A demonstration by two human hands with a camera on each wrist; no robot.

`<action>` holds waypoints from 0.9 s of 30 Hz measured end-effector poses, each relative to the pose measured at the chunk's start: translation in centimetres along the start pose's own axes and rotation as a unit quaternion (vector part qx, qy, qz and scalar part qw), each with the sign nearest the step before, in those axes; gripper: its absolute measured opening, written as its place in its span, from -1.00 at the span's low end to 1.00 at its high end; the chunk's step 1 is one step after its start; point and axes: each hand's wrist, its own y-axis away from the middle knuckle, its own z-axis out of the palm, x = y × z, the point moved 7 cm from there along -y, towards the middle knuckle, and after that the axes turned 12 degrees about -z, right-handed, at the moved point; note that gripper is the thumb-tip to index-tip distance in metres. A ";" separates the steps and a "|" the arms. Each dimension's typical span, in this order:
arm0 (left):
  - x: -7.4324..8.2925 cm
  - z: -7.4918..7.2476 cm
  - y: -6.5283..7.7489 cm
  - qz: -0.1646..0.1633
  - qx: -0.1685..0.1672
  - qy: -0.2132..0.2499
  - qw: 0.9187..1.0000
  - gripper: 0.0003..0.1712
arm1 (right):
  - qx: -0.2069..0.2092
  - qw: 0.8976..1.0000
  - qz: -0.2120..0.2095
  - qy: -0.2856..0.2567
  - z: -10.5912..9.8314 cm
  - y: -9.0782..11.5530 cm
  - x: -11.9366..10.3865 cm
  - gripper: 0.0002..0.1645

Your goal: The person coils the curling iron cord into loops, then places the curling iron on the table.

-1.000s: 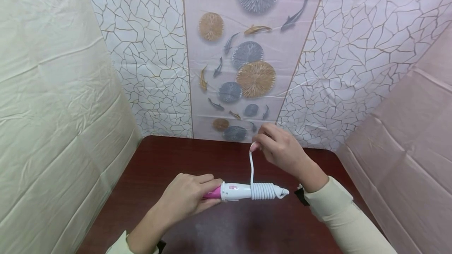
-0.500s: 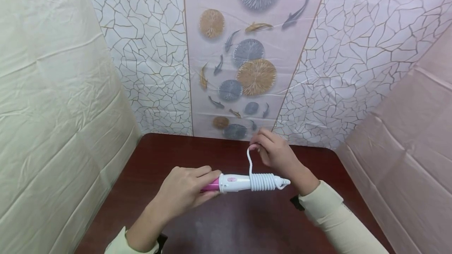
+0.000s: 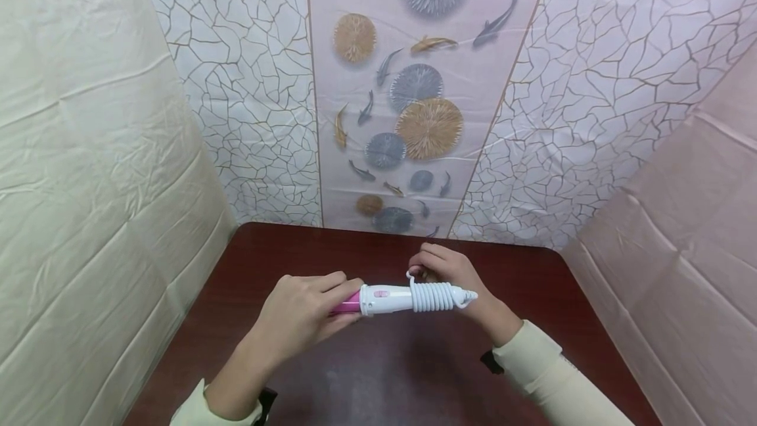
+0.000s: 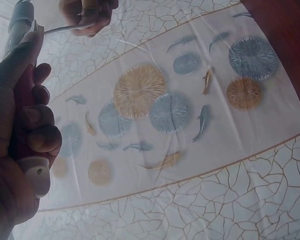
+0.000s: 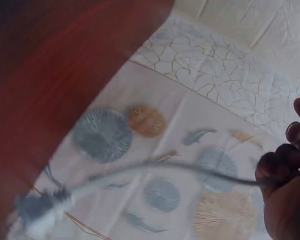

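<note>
My left hand (image 3: 298, 307) grips the pink barrel of a pink and white hair iron (image 3: 387, 299), held sideways above the table. A white rounded end piece (image 4: 37, 175) sticks out below the curled fingers in the left wrist view. Several turns of white cord (image 3: 432, 296) wrap the iron's right end. Behind these coils, my right hand (image 3: 452, 271) pinches the free length of cord and is partly hidden by the iron. That cord length (image 5: 160, 164) runs from the blurred coils to my right fingers in the right wrist view.
Below the hands lies a dark red-brown table (image 3: 272, 248) with rounded far corners. A patterned cloth (image 3: 378, 110) with fish and round motifs hangs at the back edge. Plain pale cloths hang on the left (image 3: 106, 150) and right (image 3: 680, 215) sides.
My right hand has come down from above the iron to behind it, drawing the cord with it. The left hand and the iron have shifted slightly up and left in the head view.
</note>
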 end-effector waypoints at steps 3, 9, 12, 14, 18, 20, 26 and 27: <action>0.1 -0.1 0.0 0.004 0.005 0.002 1.000 -0.48 | 0.020 0.996 0.039 -0.081 0.3 0.6 1.0 -0.71; 0.3 -0.3 -0.2 0.008 0.015 0.006 1.000 -0.49 | 0.036 0.982 0.108 -0.152 1.1 2.1 2.7 -0.73; 0.3 -0.5 -0.3 0.005 0.020 0.010 1.000 -0.49 | 0.026 0.986 0.108 -0.125 1.5 2.4 2.5 -0.77; 0.1 -0.6 -0.3 0.000 0.023 0.012 1.000 -0.49 | 0.007 0.992 0.090 -0.088 1.8 2.5 1.9 -0.76; -0.4 -0.8 -0.4 -0.016 0.028 0.017 0.999 -0.48 | -0.023 0.999 0.022 0.023 2.2 2.9 0.1 -0.56; -0.8 -0.9 -0.5 -0.028 0.028 0.016 0.999 -0.48 | -0.017 0.997 -0.023 0.069 2.1 3.2 -0.9 -0.55; -1.9 -0.9 -0.8 -0.065 0.018 0.011 0.998 -0.48 | 0.010 0.983 -0.155 0.103 2.3 3.5 -4.1 -0.67; -2.0 -0.9 -0.8 -0.070 0.017 0.011 0.997 -0.48 | 0.012 0.979 -0.173 0.106 2.3 3.4 -4.6 -0.67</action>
